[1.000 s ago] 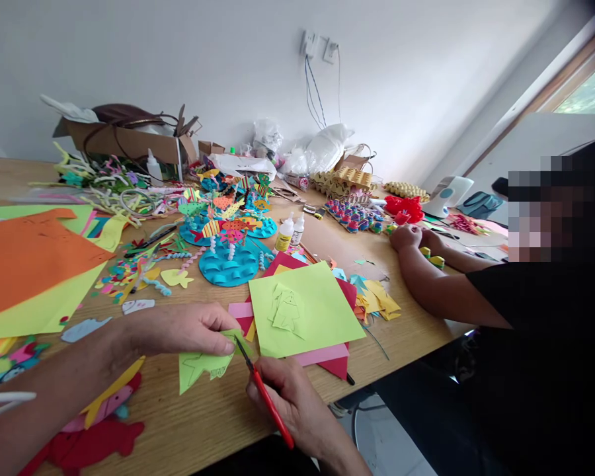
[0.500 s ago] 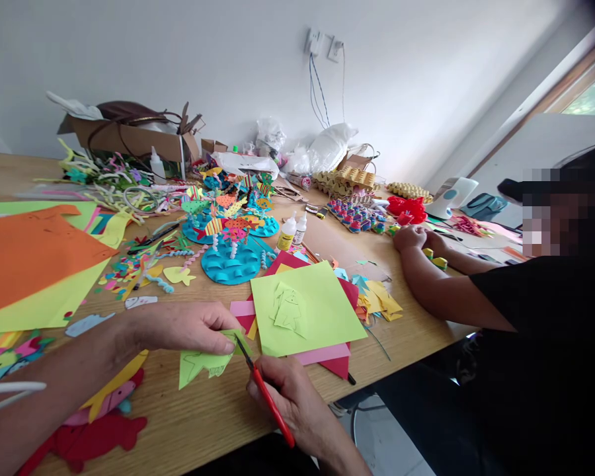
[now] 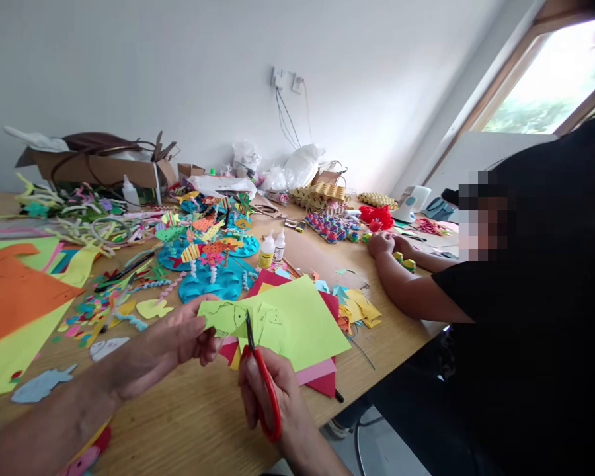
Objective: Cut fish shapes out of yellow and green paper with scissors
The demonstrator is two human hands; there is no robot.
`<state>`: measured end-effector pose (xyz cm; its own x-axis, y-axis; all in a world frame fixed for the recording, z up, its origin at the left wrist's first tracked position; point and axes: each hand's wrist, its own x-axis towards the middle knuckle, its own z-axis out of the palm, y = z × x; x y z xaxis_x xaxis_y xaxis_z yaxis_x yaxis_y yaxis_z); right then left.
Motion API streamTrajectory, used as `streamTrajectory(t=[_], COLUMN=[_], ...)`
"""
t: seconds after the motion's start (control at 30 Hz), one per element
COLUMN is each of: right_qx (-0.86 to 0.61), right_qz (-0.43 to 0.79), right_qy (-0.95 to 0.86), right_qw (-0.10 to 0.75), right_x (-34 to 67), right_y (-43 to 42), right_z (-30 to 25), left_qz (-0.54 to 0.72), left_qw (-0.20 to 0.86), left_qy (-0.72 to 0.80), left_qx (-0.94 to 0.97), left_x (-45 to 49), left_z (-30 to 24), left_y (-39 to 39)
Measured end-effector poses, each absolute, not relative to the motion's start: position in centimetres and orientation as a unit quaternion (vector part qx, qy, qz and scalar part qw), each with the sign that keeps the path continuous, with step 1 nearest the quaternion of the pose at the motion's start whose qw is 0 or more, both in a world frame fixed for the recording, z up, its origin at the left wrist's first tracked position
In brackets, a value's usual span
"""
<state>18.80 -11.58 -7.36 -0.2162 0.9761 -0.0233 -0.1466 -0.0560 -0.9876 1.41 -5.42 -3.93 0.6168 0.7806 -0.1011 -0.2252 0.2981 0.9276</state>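
Observation:
My left hand [image 3: 181, 336] pinches the left end of a small light-green paper piece [image 3: 222, 316] with a fish drawn on it in dark lines. In my right hand [image 3: 282, 390] are red-handled scissors [image 3: 274, 416], their dark blades pointing up at the right edge of the paper piece. Behind the blades lies a larger light-green sheet [image 3: 312, 324] with another drawing, on top of red paper [image 3: 331, 307] and pink paper [image 3: 317, 372]. Whether the blades are closed on the paper I cannot tell.
A co-worker's forearms [image 3: 411, 277] rest on the table at the right. Turquoise bases [image 3: 211, 283] with paper fish stand mid-table beside glue bottles [image 3: 266, 251]. Orange paper [image 3: 20, 297] and cut-out fish [image 3: 44, 383] lie left; a cardboard box [image 3: 94, 168] stands behind.
Both hands have lifted the paper piece and scissors up toward the larger sheet. The paper is turned so its fish drawing faces me. The camera view has swung right.

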Motion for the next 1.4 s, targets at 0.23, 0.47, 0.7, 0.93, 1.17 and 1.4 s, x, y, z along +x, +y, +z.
streamTrajectory(t=[0.23,0.47,0.7,0.93,1.17,1.4], right_qx=[-0.384,-0.384,-0.367,-0.366,-0.361,-0.364], right_qz=[0.616,0.637,0.623,0.608,0.598,0.594], right_qy=[-0.469,-0.468,-0.497,-0.511,-0.524,-0.526], right_qw=[0.503,0.477,0.481,0.484,0.488,0.488], right_x=[16.8,15.8,15.8,16.1,16.1,16.2], right_y=[-10.9,-11.3,-11.4,-11.4,-11.4,-11.6], right_z=[-6.2,-7.5,-7.4,-6.8,-7.1,-6.8], left_qz=[0.427,0.517,0.514,0.506,0.508,0.504], left_qw=[0.652,0.584,0.582,0.575,0.570,0.564], left_qy=[0.339,0.377,0.384,0.386,0.391,0.399], left_qx=[0.527,0.499,0.500,0.515,0.515,0.518], left_x=[3.4,3.7,3.7,3.8,4.1,4.2], left_z=[-4.2,-4.6,-4.2,-4.2,-4.0,-3.7], left_y=[-6.6,-6.6,-7.1,-7.3,-7.6,-7.6])
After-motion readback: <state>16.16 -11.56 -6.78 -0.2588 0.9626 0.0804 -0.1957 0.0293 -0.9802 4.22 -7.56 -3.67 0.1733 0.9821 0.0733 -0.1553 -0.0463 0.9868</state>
